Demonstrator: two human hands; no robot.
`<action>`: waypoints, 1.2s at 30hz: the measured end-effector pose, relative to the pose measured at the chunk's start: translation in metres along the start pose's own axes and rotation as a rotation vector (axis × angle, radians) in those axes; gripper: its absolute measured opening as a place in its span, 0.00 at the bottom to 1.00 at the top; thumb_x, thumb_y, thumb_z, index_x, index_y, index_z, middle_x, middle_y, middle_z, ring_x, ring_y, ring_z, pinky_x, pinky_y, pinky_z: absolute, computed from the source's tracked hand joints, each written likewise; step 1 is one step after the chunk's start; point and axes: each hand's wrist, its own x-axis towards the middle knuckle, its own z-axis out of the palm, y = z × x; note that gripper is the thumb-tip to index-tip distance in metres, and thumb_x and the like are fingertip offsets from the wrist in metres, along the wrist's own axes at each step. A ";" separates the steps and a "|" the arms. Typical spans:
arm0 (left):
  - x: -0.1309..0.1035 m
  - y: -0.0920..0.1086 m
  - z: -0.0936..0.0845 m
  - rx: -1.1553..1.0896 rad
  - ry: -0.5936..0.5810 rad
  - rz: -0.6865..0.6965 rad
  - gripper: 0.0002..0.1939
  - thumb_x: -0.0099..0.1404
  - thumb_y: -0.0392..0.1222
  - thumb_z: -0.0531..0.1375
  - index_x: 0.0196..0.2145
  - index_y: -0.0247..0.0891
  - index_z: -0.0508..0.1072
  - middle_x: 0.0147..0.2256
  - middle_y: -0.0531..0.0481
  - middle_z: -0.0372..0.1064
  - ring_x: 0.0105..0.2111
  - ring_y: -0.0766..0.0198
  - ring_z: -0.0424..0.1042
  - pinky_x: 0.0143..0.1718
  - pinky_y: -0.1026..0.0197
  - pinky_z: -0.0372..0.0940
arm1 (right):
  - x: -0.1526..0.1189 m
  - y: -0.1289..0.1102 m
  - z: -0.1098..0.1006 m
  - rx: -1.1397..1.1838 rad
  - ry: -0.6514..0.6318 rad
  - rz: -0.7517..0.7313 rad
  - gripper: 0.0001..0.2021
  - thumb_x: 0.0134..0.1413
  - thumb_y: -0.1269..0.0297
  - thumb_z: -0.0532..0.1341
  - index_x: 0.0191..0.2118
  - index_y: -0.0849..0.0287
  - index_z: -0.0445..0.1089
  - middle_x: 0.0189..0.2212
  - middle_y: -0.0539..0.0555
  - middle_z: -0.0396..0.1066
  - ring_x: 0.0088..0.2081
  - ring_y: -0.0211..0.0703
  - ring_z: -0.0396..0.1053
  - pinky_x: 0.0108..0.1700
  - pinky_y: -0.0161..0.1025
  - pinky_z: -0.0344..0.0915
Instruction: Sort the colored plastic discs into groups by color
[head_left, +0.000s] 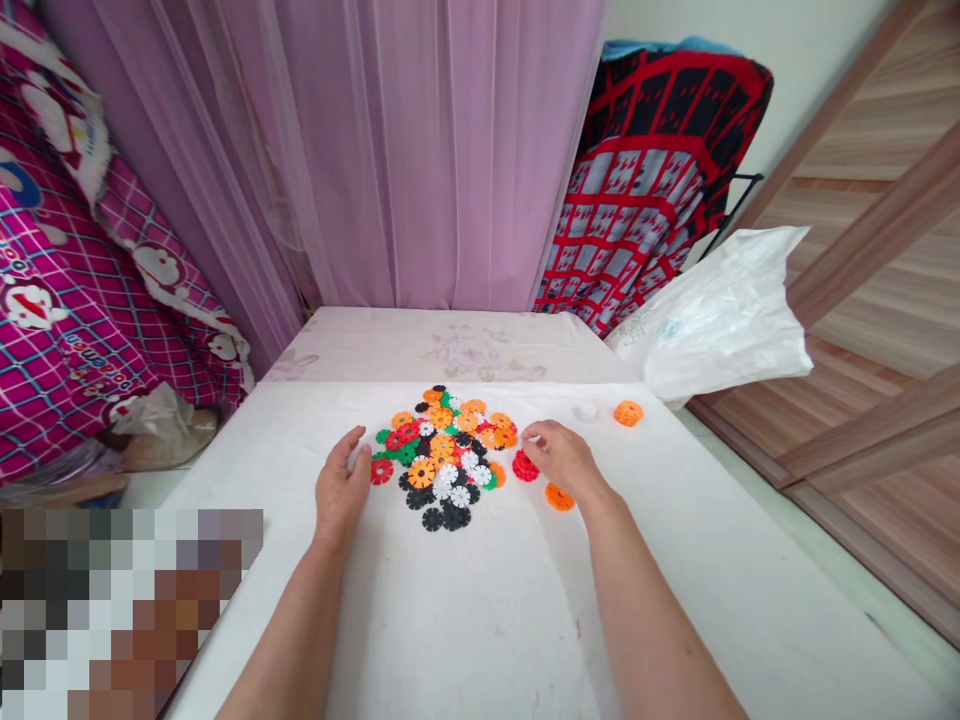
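Note:
A loose pile of notched plastic snowflake discs (442, 447) in orange, black, white, green and red lies on the white-covered table (450, 620). At the pile's left edge is my left hand (343, 488), its thumb and fingers apart with nothing between them, close to a red disc (382, 472). My right hand (561, 462) is on the pile's right side, fingers bent into a pinch; whatever the fingertips hold is too small to make out. Just under those fingers sits a red stack of discs (525, 466). Nearer me, beside the wrist, lie orange discs (558, 497).
Farther right stand an orange stack of discs (628, 412) and some white discs (585, 411). A white plastic bag (720, 320) rests at the table's back right corner. Behind hang purple curtains (450, 150); a wooden cabinet (862, 250) stands right.

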 end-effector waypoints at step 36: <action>0.002 -0.008 0.003 -0.011 -0.005 0.034 0.19 0.63 0.47 0.57 0.51 0.46 0.74 0.54 0.49 0.72 0.54 0.56 0.70 0.61 0.51 0.58 | 0.064 -0.006 -0.001 -0.295 -0.278 -0.154 0.16 0.49 0.59 0.65 0.46 0.51 0.76 0.46 0.54 0.75 0.45 0.45 0.72 0.43 0.35 0.63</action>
